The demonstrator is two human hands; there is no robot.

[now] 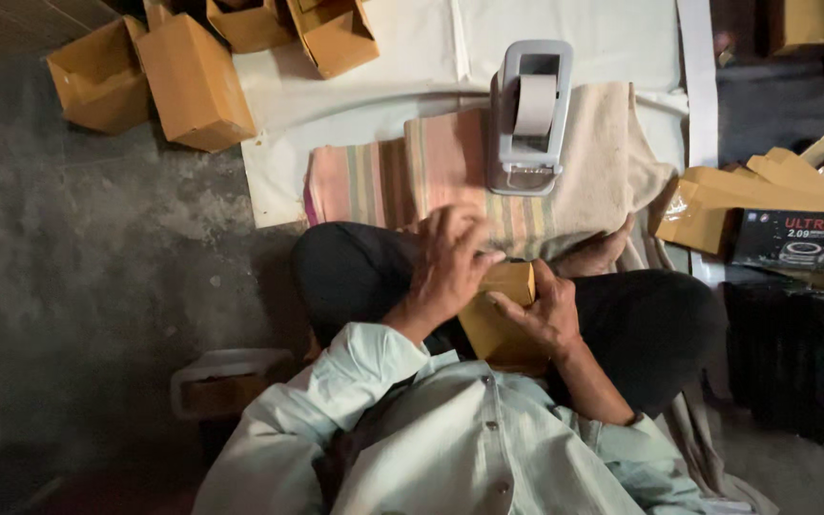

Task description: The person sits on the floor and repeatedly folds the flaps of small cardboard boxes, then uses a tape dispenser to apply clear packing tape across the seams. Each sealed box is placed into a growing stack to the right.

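Observation:
A small brown cardboard box (pixel 500 307) sits in my lap between both hands. My left hand (pixel 448 264) lies over its top, fingers curled down onto the upper edge. From the right side, my right hand (pixel 543 315) grips the box with the thumb pressed on its face. I sit cross-legged in dark trousers and a pale shirt. A grey tape dispenser (pixel 528 118) with a roll of tape stands just beyond my hands on a striped cloth (pixel 388 176).
Several folded brown boxes (pixel 195 81) lie at the top left on a white sheet (pixel 412 57). Flat brown box blanks (pixel 765 191) are stacked at the right beside a black printed carton (pixel 801 240). Bare concrete floor (pixel 97 248) lies to the left.

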